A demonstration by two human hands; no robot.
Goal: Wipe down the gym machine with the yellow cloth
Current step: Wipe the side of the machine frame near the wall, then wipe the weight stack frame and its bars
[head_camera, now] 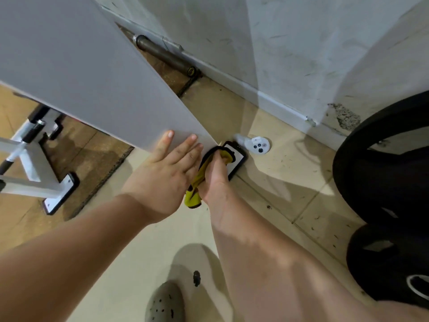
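A large grey padded panel of the gym machine (76, 73) fills the upper left, its corner pointing down toward the middle of the view. My left hand (169, 168) lies flat with straight fingers on that lower corner. Just right of it, my right hand (214, 175) grips the yellow cloth with black edging (193, 194) at the panel's edge. The cloth bunches over my fingers and hangs below my palm. The machine's white frame with black end caps (46, 180) stands on the floor at the left.
A phone (236, 159) and a white controller (257, 145) lie on the tiled floor below the panel corner. A barbell sleeve (167, 56) lies along the wall. Black weight plates (383, 182) stand at the right. My grey shoe (166, 303) is at the bottom.
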